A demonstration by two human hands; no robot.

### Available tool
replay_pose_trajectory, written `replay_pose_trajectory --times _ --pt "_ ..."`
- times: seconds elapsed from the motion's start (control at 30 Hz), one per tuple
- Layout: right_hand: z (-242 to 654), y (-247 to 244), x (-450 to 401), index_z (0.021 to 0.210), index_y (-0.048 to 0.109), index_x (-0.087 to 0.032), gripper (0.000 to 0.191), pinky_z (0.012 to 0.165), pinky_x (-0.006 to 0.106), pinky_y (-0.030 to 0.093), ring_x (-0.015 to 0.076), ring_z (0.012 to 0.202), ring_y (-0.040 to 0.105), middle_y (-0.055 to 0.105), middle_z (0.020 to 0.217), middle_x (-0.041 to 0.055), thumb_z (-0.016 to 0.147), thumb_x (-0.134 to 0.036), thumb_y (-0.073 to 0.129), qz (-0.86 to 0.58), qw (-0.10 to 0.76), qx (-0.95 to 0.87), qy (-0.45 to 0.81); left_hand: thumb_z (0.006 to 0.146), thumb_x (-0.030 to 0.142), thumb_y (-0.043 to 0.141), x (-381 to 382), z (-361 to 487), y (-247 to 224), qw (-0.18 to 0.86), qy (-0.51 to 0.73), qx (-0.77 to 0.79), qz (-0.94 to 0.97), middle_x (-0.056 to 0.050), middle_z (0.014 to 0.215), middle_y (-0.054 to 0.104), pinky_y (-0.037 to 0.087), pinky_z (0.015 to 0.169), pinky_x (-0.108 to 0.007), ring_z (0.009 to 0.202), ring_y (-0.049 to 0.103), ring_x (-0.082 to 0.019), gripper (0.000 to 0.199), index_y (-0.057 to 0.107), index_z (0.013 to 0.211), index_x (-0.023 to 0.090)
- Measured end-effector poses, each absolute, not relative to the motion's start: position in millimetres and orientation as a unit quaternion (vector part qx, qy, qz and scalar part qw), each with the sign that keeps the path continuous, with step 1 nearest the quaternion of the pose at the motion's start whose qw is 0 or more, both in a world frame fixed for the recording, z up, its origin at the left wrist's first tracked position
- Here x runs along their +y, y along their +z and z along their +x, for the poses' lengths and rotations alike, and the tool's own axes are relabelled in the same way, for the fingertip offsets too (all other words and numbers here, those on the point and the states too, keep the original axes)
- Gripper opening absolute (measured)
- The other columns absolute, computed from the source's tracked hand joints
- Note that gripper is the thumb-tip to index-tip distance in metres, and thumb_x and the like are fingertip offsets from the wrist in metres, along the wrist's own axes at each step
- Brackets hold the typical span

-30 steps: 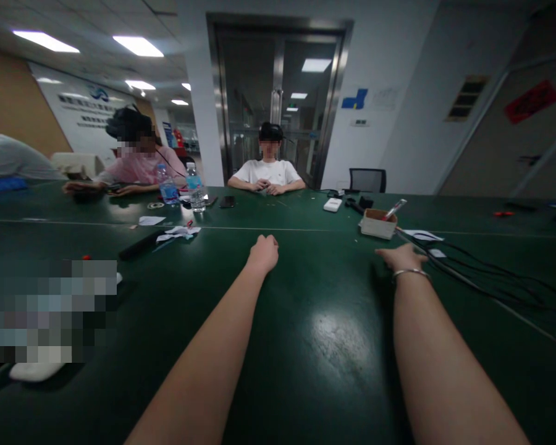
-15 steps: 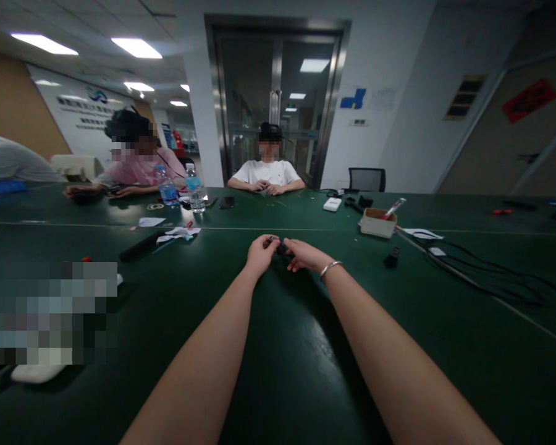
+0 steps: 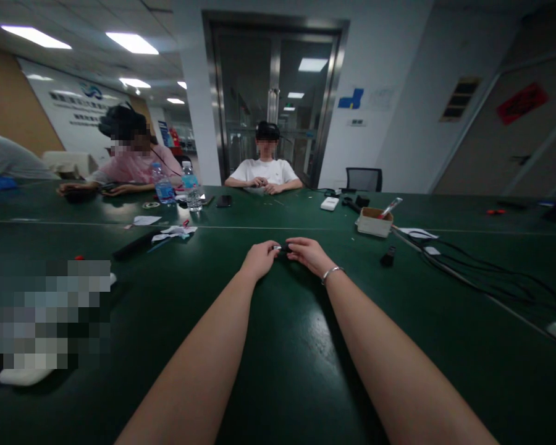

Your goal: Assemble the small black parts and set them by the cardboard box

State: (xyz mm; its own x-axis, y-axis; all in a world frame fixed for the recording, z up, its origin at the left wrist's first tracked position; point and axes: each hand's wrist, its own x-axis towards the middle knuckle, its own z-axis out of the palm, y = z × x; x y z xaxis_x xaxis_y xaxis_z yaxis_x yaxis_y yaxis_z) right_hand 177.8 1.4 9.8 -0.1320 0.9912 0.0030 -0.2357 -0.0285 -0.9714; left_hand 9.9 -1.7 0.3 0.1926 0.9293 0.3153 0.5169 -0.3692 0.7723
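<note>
My left hand (image 3: 258, 260) is closed in a pinch on a small silvery piece (image 3: 276, 248), too small to name. Facing it, my right hand (image 3: 308, 255), with a silver bangle (image 3: 332, 273) on the wrist, grips a small black piece (image 3: 286, 248). The two pieces meet or nearly meet between my fingertips; whether they are joined I cannot tell. Both hands are just above the green table (image 3: 278, 346). To the right of my right hand stands a small black object (image 3: 388, 256).
An open box (image 3: 374, 225) with a pen-like item sits to the right, near cables (image 3: 486, 272). Leftward lie crumpled paper (image 3: 173, 233), a black bar (image 3: 136, 245) and bottles (image 3: 193, 190). Opposite sits a person in white (image 3: 265, 173); another in pink (image 3: 134, 167) is farther left.
My left fingers have lowered slightly, and the silvery piece now shows between the hands. My right fingers have closed in more around the black piece. The whole view has shifted a little.
</note>
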Motion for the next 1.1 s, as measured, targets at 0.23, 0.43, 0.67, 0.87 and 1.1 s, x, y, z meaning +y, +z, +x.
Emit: replay_pose_trajectory --times 0.23,0.43,0.67,0.87,1.1 --pt "183.9 9.2 -1.2 0.087 0.066 -0.013 0.020 0.065 0.020 0.058 0.0087 0.066 0.064 0.062 0.079 0.0027 0.078 0.004 0.058 -0.355 0.509 -0.492 0.610 0.089 0.043 0.037 -10.7 4.1 8.3 0.174 0.305 0.529 0.773 -0.005 0.087 0.067 0.042 0.069 -0.029 0.077 0.059 -0.019 0.035 0.065 0.086 0.022" --pt "186.4 9.5 -2.1 0.093 0.067 -0.012 0.026 0.072 0.022 0.059 0.0090 0.071 0.066 0.064 0.094 0.0060 0.076 0.006 0.058 -0.353 0.481 -0.499 0.629 0.091 0.049 0.024 -8.1 3.7 9.1 0.199 0.296 0.555 0.752 -0.005 0.074 0.064 0.036 0.061 -0.028 0.067 0.055 -0.018 0.049 0.060 0.074 0.019" --pt "189.1 5.2 3.5 0.093 0.068 -0.011 0.028 0.084 0.027 0.056 0.0122 0.079 0.068 0.067 0.097 0.0073 0.074 0.008 0.059 -0.343 0.477 -0.502 0.635 0.090 0.053 0.021 -7.4 5.1 10.9 0.191 0.280 0.572 0.747 -0.008 0.081 0.066 0.036 0.062 -0.029 0.072 0.057 -0.021 0.055 0.060 0.074 0.018" --pt "189.5 7.6 2.1 0.090 0.069 -0.012 0.028 0.083 0.027 0.056 0.0120 0.074 0.068 0.069 0.092 0.0060 0.072 0.007 0.060 -0.356 0.456 -0.521 0.628 0.089 0.055 0.020 -6.3 4.6 13.4 0.191 0.254 0.577 0.752 -0.008 0.079 0.066 0.036 0.062 -0.028 0.071 0.057 -0.020 0.057 0.060 0.072 0.018" --pt "189.5 9.3 -0.1 0.089 0.069 -0.012 0.028 0.078 0.023 0.056 0.0110 0.073 0.068 0.070 0.090 0.0055 0.069 0.006 0.063 -0.352 0.457 -0.528 0.624 0.089 0.055 0.022 -9.0 5.5 16.0 0.203 0.252 0.579 0.748 -0.009 0.076 0.065 0.035 0.060 -0.029 0.067 0.056 -0.020 0.058 0.062 0.071 0.017"
